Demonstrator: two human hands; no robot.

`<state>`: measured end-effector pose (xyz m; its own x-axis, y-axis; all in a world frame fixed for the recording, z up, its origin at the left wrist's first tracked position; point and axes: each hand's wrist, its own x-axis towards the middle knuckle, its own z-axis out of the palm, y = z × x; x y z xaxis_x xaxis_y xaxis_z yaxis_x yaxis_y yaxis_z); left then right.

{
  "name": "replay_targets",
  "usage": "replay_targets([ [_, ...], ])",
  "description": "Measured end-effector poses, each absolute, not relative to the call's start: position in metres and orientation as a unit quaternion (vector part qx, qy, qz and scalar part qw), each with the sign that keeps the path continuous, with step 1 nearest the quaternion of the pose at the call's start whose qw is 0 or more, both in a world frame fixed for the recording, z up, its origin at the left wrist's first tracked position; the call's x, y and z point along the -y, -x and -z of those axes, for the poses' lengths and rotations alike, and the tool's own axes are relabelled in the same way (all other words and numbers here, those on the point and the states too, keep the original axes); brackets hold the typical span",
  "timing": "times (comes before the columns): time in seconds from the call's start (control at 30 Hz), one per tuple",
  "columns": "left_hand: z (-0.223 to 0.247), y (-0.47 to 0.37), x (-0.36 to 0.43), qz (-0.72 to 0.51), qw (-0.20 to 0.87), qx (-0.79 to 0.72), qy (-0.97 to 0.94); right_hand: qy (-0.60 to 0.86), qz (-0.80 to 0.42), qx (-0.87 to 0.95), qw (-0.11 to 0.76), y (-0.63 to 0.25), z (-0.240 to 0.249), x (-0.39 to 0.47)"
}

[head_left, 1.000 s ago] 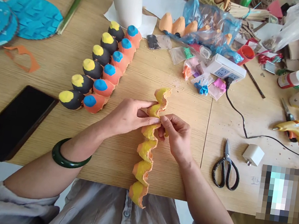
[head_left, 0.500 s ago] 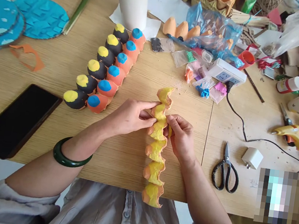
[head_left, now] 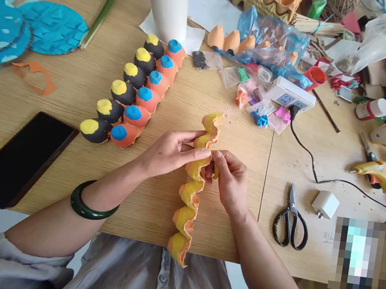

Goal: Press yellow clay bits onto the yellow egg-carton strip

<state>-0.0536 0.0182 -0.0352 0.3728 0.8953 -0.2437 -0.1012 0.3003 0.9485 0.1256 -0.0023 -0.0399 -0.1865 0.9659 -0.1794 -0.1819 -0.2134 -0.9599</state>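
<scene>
A strip of egg carton with a wavy edge, its orange cups covered in yellow clay, runs upright down the middle of the view. My left hand grips its upper part from the left, thumb across the front and fingers behind. At the strip's right edge, my right hand is closed in a pinch, its thumb tip meeting the left thumb. A small piece of yellow clay shows in the right fingers. Left of the hands stand a row of orange cups with blue tops and a row of black cups with yellow tops.
A phone lies at the left, scissors and a white charger at the right. Behind are bags of coloured clay, a power strip with a trailing cord and a white vase. A glue gun rests far right.
The strip's lower end has swung left and its face has turned. My left thumb has moved right across the strip, and the right fingers have closed in at its edge.
</scene>
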Motion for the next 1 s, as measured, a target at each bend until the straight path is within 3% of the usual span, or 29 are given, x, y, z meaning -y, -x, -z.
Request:
replay_targets([
  [0.3,0.0370,0.0507,-0.0150,-0.364,0.576,-0.491,-0.542,0.454,-0.648,0.417,0.447,-0.1250,0.0392,0.0000],
  [0.53,0.0352,0.0511,-0.0159,-0.373,0.612,-0.462,-0.523,0.447,-0.665,0.390,0.454,-0.1252,0.0414,0.0003],
  [0.83,0.0327,0.0496,-0.0149,-0.377,0.508,-0.474,-0.612,0.465,-0.661,0.374,0.455,-0.1266,0.0435,-0.0016],
  [1.0,0.0301,0.0494,-0.0159,-0.372,0.507,-0.466,-0.622,0.460,-0.668,0.370,0.452,-0.1274,0.0445,-0.0020],
])
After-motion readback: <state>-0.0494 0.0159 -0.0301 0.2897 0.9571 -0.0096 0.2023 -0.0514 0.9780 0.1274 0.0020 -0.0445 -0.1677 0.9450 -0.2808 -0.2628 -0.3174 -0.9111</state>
